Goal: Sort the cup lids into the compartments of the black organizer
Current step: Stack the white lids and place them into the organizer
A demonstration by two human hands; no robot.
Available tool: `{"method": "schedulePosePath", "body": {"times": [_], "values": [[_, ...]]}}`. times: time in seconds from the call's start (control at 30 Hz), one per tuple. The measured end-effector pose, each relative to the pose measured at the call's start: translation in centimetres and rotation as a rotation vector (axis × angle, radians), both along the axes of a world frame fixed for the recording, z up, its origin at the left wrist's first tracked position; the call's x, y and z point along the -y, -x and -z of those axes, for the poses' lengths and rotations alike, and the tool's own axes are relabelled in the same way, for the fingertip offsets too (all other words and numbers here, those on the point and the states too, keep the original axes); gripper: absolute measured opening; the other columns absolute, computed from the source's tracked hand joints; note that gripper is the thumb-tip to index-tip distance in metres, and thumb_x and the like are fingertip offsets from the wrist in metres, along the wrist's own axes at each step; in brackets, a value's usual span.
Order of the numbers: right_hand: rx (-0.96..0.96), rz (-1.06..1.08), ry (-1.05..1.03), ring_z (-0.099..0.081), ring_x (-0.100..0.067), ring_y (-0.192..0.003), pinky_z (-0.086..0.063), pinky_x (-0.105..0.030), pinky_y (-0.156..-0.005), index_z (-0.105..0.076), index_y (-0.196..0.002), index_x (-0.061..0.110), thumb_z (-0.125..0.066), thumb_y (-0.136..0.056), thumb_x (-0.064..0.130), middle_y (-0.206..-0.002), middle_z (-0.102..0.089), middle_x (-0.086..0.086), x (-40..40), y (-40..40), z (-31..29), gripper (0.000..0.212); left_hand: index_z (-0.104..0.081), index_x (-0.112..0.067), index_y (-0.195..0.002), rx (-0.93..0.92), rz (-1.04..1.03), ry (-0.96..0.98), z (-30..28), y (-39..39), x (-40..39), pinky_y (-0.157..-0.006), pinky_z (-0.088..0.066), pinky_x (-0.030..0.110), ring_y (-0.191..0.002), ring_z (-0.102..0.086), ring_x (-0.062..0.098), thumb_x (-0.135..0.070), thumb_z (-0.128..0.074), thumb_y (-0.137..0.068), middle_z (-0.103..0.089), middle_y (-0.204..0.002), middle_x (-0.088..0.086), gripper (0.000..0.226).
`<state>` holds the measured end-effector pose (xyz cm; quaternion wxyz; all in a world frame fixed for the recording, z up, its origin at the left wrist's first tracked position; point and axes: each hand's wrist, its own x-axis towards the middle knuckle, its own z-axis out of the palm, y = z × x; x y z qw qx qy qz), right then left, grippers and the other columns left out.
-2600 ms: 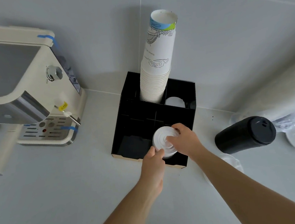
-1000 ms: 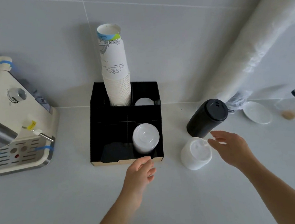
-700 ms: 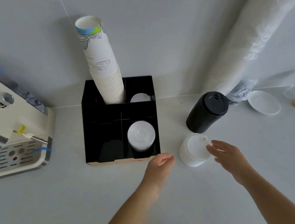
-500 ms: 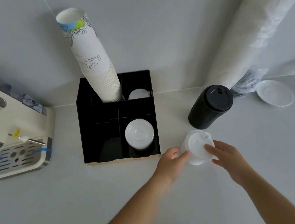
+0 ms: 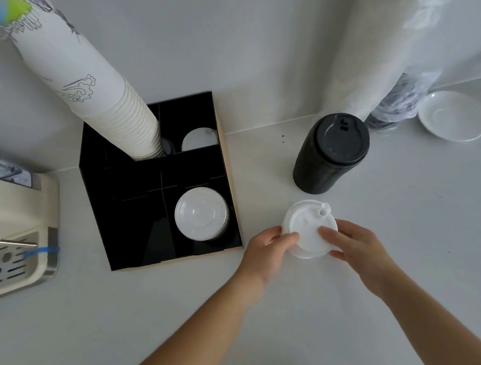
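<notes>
1. At 3 o'clock of the black organizer [image 5: 229, 183], on the counter: white lid stack [image 5: 309, 228]
2. Your left hand [image 5: 268, 253] and right hand [image 5: 353, 245] clasp its sides
3. Light, slippery, loosely nested; grip low, squeeze gently

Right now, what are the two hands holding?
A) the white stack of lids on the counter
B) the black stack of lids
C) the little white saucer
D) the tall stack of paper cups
A: the left hand and the right hand both grip the white stack of lids on the counter, just right of the black organizer.
</notes>
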<state>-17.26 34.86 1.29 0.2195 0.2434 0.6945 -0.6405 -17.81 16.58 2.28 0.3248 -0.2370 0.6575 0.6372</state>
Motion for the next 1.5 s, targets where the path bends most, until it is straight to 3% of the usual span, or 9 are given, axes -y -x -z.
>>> {"method": "schedulePosePath", "body": {"times": [0.1, 0.23, 0.37, 0.47, 0.73, 0.93, 1.13, 1.27, 1.5], "values": [[-0.012, -0.002, 0.02, -0.066, -0.031, -0.111, -0.048, -0.057, -0.102, -0.077, -0.099, 0.026, -0.076, -0.071, 0.043, -0.104, -0.077, -0.002, -0.2, 0.2, 0.3, 0.033, -0.075, -0.043, -0.07, 0.021, -0.015, -0.017, -0.2, 0.2, 0.0, -0.083, -0.045, 0.025, -0.09, -0.063, 0.003, -0.04, -0.067, -0.077, -0.072, -0.096, -0.011, 0.011], [-0.02, -0.07, 0.06, -0.066, -0.025, -0.113, -0.046, -0.056, -0.106, -0.075, -0.107, 0.026, -0.075, -0.076, 0.046, -0.109, -0.077, 0.002, -0.5, 0.1, 0.3, 0.037, -0.074, -0.04, -0.086, 0.068, -0.095, -0.085, -0.2, -0.7, -0.3, -0.079, -0.042, 0.022, -0.097, -0.061, -0.001, -0.04, -0.065, -0.083, -0.071, -0.102, -0.017, 0.009], [-0.039, -0.155, 0.109, -0.065, -0.022, -0.117, -0.044, -0.053, -0.108, -0.073, -0.112, 0.031, -0.072, -0.071, 0.053, -0.116, -0.075, 0.003, -0.4, -0.2, -0.4, 0.047, -0.063, -0.031, -0.114, 0.04, -0.237, -0.081, -0.3, -2.1, -0.5, -0.087, -0.04, 0.028, -0.112, -0.059, 0.006, -0.057, -0.068, -0.06, -0.067, -0.117, -0.01, 0.06], [-0.074, -0.119, 0.159, -0.066, -0.02, -0.115, -0.048, -0.048, -0.105, -0.074, -0.112, 0.03, -0.071, -0.078, 0.045, -0.117, -0.074, 0.003, 0.3, -0.5, -1.2, 0.037, -0.059, -0.028, -0.118, 0.04, -0.289, -0.136, -0.7, -3.0, -0.4, -0.095, -0.044, 0.033, -0.117, -0.059, 0.011, -0.059, -0.07, -0.056, -0.064, -0.122, -0.005, 0.07], [-0.146, -0.133, 0.178, -0.068, -0.019, -0.112, -0.051, -0.044, -0.101, -0.071, -0.119, 0.022, -0.066, -0.084, 0.037, -0.119, -0.074, 0.0, 2.8, -2.0, -4.4, 0.039, -0.058, -0.034, -0.12, -0.097, -0.273, -0.111, -2.6, -5.4, 2.2, -0.102, -0.048, 0.033, -0.12, -0.058, 0.009, -0.066, -0.07, -0.059, -0.059, -0.131, -0.008, 0.07], [-0.217, -0.189, 0.169, -0.068, -0.02, -0.113, -0.05, -0.045, -0.102, -0.07, -0.121, 0.025, -0.068, -0.076, 0.049, -0.121, -0.073, 0.0, 5.6, -3.6, -7.1, 0.051, -0.06, -0.041, -0.116, -0.162, -0.265, -0.102, -4.8, -7.3, 5.2, -0.106, -0.045, 0.039, -0.116, -0.061, 0.007, -0.061, -0.075, -0.06, -0.065, -0.124, -0.012, 0.061], [-0.225, -0.256, 0.193, -0.064, -0.014, -0.119, -0.047, -0.037, -0.101, -0.064, -0.128, 0.029, -0.06, -0.086, 0.041, -0.125, -0.071, 0.005, 9.2, -5.6, -8.5, 0.044, -0.062, -0.031, -0.116, -0.215, -0.324, -0.094, -6.9, -8.2, 9.0, -0.1, -0.051, 0.035, -0.103, -0.069, 0.008, -0.053, -0.076, -0.056, -0.073, -0.106, -0.007, 0.065], [-0.16, -0.297, 0.192, -0.065, -0.011, -0.116, -0.047, -0.041, -0.104, -0.058, -0.13, 0.037, -0.069, -0.074, 0.054, -0.12, -0.072, 0.014, 11.6, -6.0, -9.1, 0.06, -0.064, -0.028, -0.112, -0.236, -0.371, -0.084, -7.7, -9.1, 11.4, -0.097, -0.053, 0.034, -0.1, -0.07, 0.009, -0.044, -0.074, -0.064, -0.076, -0.095, -0.009, 0.052], [-0.157, -0.289, 0.199, -0.07, -0.017, -0.108, -0.049, -0.042, -0.103, -0.06, -0.127, 0.027, -0.08, -0.075, 0.038, -0.111, -0.076, 0.004, 16.0, -5.9, -10.1, 0.056, -0.064, -0.029, -0.112, -0.284, -0.429, -0.065, -8.5, -10.9, 15.2, -0.099, -0.052, 0.036, -0.108, -0.066, 0.013, -0.058, -0.071, -0.053, -0.071, -0.111, -0.004, 0.066]]}}
